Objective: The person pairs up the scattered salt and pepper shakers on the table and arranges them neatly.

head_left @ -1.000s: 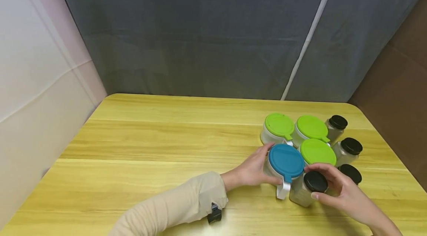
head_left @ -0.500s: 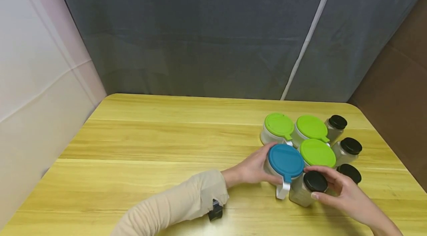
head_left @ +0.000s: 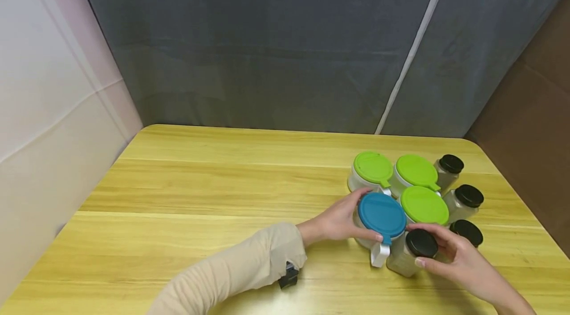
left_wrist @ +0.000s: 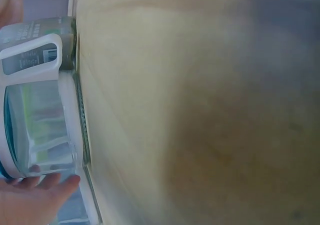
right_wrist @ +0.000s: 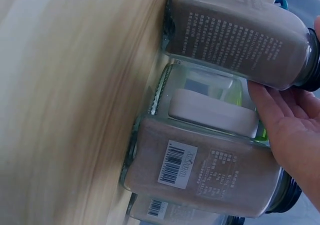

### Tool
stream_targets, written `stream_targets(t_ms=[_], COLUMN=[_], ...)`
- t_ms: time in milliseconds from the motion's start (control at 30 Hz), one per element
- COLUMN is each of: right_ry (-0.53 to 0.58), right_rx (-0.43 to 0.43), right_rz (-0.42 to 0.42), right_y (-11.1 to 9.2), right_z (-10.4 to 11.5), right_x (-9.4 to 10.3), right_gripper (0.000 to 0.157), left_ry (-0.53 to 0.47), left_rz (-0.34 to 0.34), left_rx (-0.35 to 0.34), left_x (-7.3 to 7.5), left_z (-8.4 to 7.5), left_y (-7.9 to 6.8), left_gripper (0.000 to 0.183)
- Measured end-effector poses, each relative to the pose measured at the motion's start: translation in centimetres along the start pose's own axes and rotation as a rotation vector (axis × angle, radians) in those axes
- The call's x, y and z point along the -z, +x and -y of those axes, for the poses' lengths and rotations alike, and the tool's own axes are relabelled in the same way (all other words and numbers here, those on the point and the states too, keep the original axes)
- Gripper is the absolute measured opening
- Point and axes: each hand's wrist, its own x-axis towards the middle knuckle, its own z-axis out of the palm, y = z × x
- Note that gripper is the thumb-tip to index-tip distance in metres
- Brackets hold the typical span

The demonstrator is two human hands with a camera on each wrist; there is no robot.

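My left hand (head_left: 336,221) grips a clear jar with a blue lid (head_left: 382,213), its thumb by the top of the white handle (head_left: 380,255). In the left wrist view, fingers (left_wrist: 47,187) lie against the glass of that jar. Right beside it, my right hand (head_left: 463,263) holds a small spice jar with a black lid (head_left: 403,259), thumb on the near side and fingers on the far side. The right wrist view shows brown powder and printed text on this spice jar (right_wrist: 230,42). Both jars stand upright on the table.
Three green-lidded jars (head_left: 373,167) stand behind the blue-lidded one. Three more black-lidded spice jars (head_left: 468,196) form a row to the right. The wooden table (head_left: 200,191) meets a dark grey curtain (head_left: 249,58) at the back.
The left thumb has shifted right, to the top of the handle. The blue-lidded jar's handle has swung slightly right. The right hand and its spice jar are nearly still.
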Motion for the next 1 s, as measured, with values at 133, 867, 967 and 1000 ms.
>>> stream_targets(t_ms=[133, 867, 967, 1000], right_ry=[-0.006, -0.052, -0.066, -0.069], right_rx=[-0.004, -0.035, -0.046, -0.047], right_rz=[-0.009, -0.050, -0.056, -0.057], right_y=[0.01, -0.12, -0.14, -0.14], right_z=[-0.01, 0.29, 0.32, 0.32], right_x=[-0.09, -0.32, -0.33, -0.33], right_gripper=[0.049, 0.046, 0.046, 0.046], left_ry=[0.025, 0.153, 0.189, 0.195], left_rz=[0.027, 0.015, 0.001, -0.003], left_rx=[-0.015, -0.078, -0.079, -0.084], left_x=[0.14, 0.36, 0.38, 0.38], left_z=[-0.04, 0.24, 0.22, 0.25], left_y=[0.18, 0.99, 0.88, 0.86], left_gripper=[0.095, 0.089, 0.091, 0.091])
